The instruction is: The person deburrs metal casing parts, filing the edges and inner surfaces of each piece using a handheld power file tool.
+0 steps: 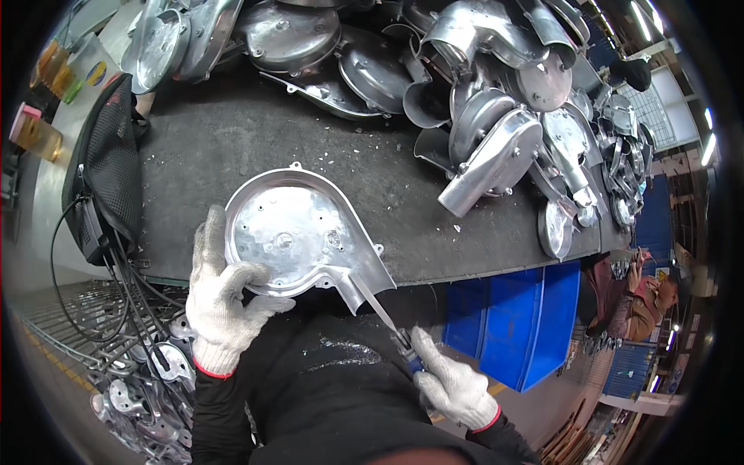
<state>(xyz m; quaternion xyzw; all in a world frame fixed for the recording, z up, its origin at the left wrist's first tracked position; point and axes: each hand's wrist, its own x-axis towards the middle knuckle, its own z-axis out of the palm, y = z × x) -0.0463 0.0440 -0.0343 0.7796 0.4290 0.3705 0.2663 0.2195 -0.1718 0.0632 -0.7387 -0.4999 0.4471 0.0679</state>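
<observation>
My left hand (225, 298), in a white knit glove with a red cuff, grips the left rim of a silver metal blower housing (291, 225). The round, shallow housing has its open side up and a spout at the lower right. It sits at the near edge of the dark worktable (186, 170). In my gloved right hand (453, 384) is a file (378, 308), a long flat metal blade with a blue handle. Its blade lies against the inside of the spout. The fingers close around the handle, and the blade's far end is hard to make out.
Similar metal housings (496, 147) are heaped along the table's far side and right. A black mesh bag (108, 170) with cables stands at the left. Blue bins (527, 322) are below right, and a wire rack with metal parts (147, 387) is lower left. Another person (643, 302) is at the right.
</observation>
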